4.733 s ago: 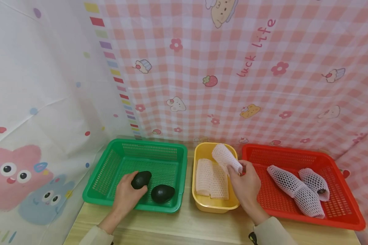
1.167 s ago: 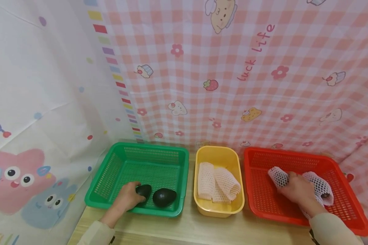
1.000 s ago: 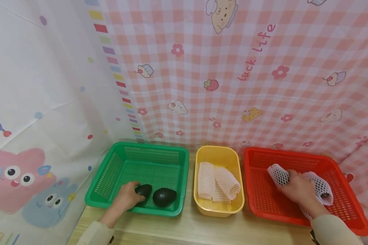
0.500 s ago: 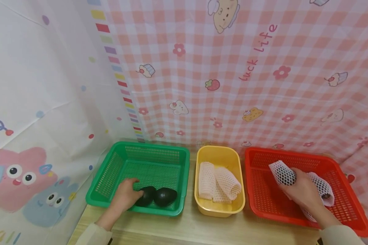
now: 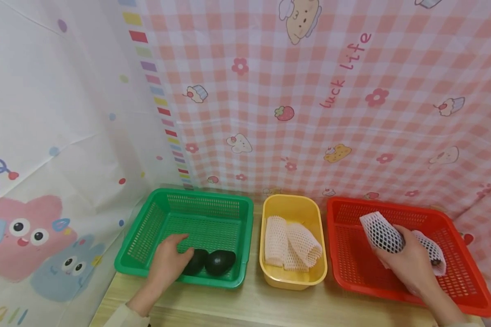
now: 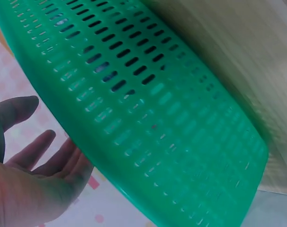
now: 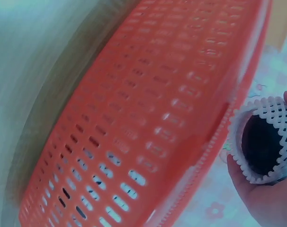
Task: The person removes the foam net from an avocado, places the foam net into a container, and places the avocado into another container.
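Observation:
In the head view my right hand (image 5: 411, 263) grips an avocado in a white foam net sleeve (image 5: 381, 232), held up over the red basket (image 5: 349, 259). The right wrist view looks into the sleeve's open end, with the dark avocado (image 7: 262, 144) inside. My left hand (image 5: 167, 263) hovers over the green basket (image 5: 196, 215), fingers loosely bent around nothing. Its thumb is right at a dark avocado (image 5: 198, 262), partly covered by the hand. Just right of that lies another bare avocado (image 5: 221, 262). In the left wrist view, my left fingers (image 6: 32, 149) show beyond the basket's rim.
Between the baskets stands a yellow bin (image 5: 292, 206) with several flattened foam net sleeves (image 5: 275, 240). Another netted avocado (image 5: 430, 250) lies at the right in the red basket; more netting is mostly hidden under my right arm. A checked cloth (image 5: 262, 150) hangs behind the wooden table (image 5: 245, 304).
My left hand has let go of the avocado, which now sits against the other one. My right hand earlier held an empty sleeve over the yellow bin; now it has lifted a netted avocado.

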Available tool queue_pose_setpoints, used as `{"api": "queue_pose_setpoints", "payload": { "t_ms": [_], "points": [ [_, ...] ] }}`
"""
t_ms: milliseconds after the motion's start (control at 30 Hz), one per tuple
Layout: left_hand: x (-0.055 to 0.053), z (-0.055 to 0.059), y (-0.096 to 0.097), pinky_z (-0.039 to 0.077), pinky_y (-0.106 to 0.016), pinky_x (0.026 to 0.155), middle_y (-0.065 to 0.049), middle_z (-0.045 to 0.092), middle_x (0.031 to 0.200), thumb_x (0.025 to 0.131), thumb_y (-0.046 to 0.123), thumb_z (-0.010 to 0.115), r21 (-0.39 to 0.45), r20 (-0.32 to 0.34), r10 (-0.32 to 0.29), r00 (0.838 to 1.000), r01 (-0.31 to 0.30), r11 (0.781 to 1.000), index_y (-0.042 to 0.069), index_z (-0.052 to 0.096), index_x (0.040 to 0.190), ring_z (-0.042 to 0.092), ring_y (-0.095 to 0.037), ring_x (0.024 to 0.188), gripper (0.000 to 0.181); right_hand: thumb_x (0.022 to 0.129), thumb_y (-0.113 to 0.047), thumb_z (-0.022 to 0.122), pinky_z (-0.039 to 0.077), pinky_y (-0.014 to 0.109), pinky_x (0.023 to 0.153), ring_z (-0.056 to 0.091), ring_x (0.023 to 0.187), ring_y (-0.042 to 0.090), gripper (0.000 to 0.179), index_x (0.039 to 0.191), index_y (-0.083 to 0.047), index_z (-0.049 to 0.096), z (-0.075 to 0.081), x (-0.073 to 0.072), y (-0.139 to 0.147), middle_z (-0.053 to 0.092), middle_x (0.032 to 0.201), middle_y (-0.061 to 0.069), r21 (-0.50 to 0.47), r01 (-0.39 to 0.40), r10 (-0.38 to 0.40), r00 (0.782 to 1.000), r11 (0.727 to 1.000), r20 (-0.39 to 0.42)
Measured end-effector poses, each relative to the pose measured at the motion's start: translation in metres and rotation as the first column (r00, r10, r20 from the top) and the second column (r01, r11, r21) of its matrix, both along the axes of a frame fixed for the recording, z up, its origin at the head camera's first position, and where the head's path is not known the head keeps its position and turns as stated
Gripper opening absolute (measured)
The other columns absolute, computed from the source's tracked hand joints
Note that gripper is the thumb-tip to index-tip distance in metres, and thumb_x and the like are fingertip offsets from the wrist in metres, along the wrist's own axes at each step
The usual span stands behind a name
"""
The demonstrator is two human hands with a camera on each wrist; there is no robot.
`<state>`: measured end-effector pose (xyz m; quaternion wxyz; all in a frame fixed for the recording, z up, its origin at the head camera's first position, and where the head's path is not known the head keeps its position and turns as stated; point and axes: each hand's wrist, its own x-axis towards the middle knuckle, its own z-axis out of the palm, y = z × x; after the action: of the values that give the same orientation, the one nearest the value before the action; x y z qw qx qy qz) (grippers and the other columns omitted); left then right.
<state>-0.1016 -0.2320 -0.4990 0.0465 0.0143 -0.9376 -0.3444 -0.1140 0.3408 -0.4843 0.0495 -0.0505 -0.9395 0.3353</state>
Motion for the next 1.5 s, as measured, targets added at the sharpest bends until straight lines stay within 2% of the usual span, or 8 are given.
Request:
{"api": "queue_pose_setpoints", "payload": {
  "t_ms": [100, 433, 533, 767, 1033, 1233, 1300, 1500],
  "points": [
    [0.003, 0.003, 0.003, 0.051, -0.062, 0.1, -0.028, 0.064, 0.135, 0.092, 0.012, 0.075, 0.0, -0.021, -0.003, 1.0, 0.003, 1.0, -0.007, 0.066, 0.134, 0.059, -0.047, 0.127, 0.046, 0.084, -0.032, 0.089, 0.046, 0.022, 0.067, 0.06, 0.103, 0.043, 0.089, 0.148, 0.01, 0.043, 0.002, 0.007, -0.002, 0.058, 0.126, 0.031, 0.006, -0.009, 0.01, 0.999, 1.0, -0.041],
    [0.013, 0.008, 0.024, 0.055, -0.06, 0.093, -0.021, 0.07, 0.128, 0.088, 0.013, 0.081, -0.009, -0.134, -0.003, 0.991, 0.002, 1.0, -0.001, 0.071, 0.128, 0.063, -0.043, 0.121, 0.043, 0.079, -0.027, 0.093, 0.043, 0.015, 0.065, 0.059, 0.099, 0.036, 0.09, 0.149, 0.004, 0.045, 0.002, 0.033, -0.016, 0.059, 0.124, 0.028, -0.022, 0.005, -0.008, 0.992, 1.0, -0.123],
    [0.016, 0.007, 0.029, 0.055, -0.06, 0.092, -0.019, 0.071, 0.126, 0.088, 0.013, 0.081, 0.003, -0.159, -0.004, 0.987, 0.005, 1.0, 0.001, 0.072, 0.126, 0.064, -0.042, 0.12, 0.041, 0.078, -0.024, 0.095, 0.04, 0.01, 0.067, 0.057, 0.097, 0.028, 0.093, 0.15, 0.004, 0.043, 0.001, 0.041, -0.023, 0.058, 0.126, 0.028, -0.044, 0.02, -0.026, 0.991, 0.999, -0.13],
    [0.022, 0.002, 0.035, 0.053, -0.061, 0.094, -0.017, 0.072, 0.123, 0.086, 0.012, 0.082, 0.011, -0.193, 0.0, 0.981, 0.002, 1.0, 0.003, 0.075, 0.121, 0.065, -0.04, 0.118, 0.037, 0.074, -0.019, 0.097, 0.041, 0.01, 0.07, 0.047, 0.09, -0.006, 0.087, 0.146, 0.0, 0.05, 0.0, 0.055, -0.043, 0.061, 0.121, 0.022, -0.083, 0.003, -0.016, 0.988, 0.997, -0.152],
    [0.025, -0.002, 0.039, 0.051, -0.062, 0.095, -0.014, 0.072, 0.122, 0.085, 0.012, 0.083, 0.011, -0.209, -0.01, 0.978, 0.013, 1.0, 0.005, 0.075, 0.12, 0.063, -0.038, 0.118, 0.036, 0.07, -0.007, 0.097, 0.036, 0.003, 0.082, 0.046, 0.1, -0.012, 0.087, 0.144, 0.001, 0.052, -0.003, 0.067, -0.066, 0.063, 0.123, 0.018, -0.118, -0.09, 0.057, 0.965, 0.989, -0.257],
    [0.026, -0.007, 0.043, 0.052, -0.061, 0.094, -0.014, 0.072, 0.122, 0.085, 0.012, 0.084, 0.024, -0.23, -0.03, 0.973, 0.036, 0.999, 0.005, 0.075, 0.119, 0.064, -0.037, 0.118, 0.036, 0.063, -0.006, 0.099, 0.034, 0.001, 0.085, 0.045, 0.101, -0.014, 0.091, 0.142, -0.001, 0.055, -0.009, 0.075, -0.077, 0.064, 0.122, 0.017, -0.1, -0.102, 0.071, 0.957, 0.99, -0.28],
    [0.027, -0.008, 0.045, 0.053, -0.06, 0.095, -0.013, 0.071, 0.122, 0.085, 0.012, 0.085, 0.026, -0.233, -0.032, 0.972, 0.039, 0.999, 0.005, 0.075, 0.119, 0.064, -0.036, 0.118, 0.036, 0.061, -0.004, 0.1, 0.033, 0.001, 0.087, 0.044, 0.102, -0.015, 0.092, 0.141, -0.001, 0.056, -0.012, 0.077, -0.08, 0.064, 0.122, 0.013, -0.095, -0.113, 0.079, 0.95, 0.989, -0.301],
    [0.029, -0.013, 0.052, 0.054, -0.056, 0.093, -0.01, 0.073, 0.116, 0.081, 0.012, 0.088, 0.023, -0.307, -0.055, 0.95, 0.065, 0.998, 0.006, 0.076, 0.113, 0.066, -0.033, 0.113, 0.035, 0.051, 0.006, 0.099, 0.033, 0.001, 0.091, 0.047, 0.105, -0.014, 0.096, 0.138, 0.0, 0.058, -0.016, 0.082, -0.089, 0.056, 0.124, -0.019, -0.104, -0.191, 0.132, 0.9, 0.976, -0.415]
  ]
}}
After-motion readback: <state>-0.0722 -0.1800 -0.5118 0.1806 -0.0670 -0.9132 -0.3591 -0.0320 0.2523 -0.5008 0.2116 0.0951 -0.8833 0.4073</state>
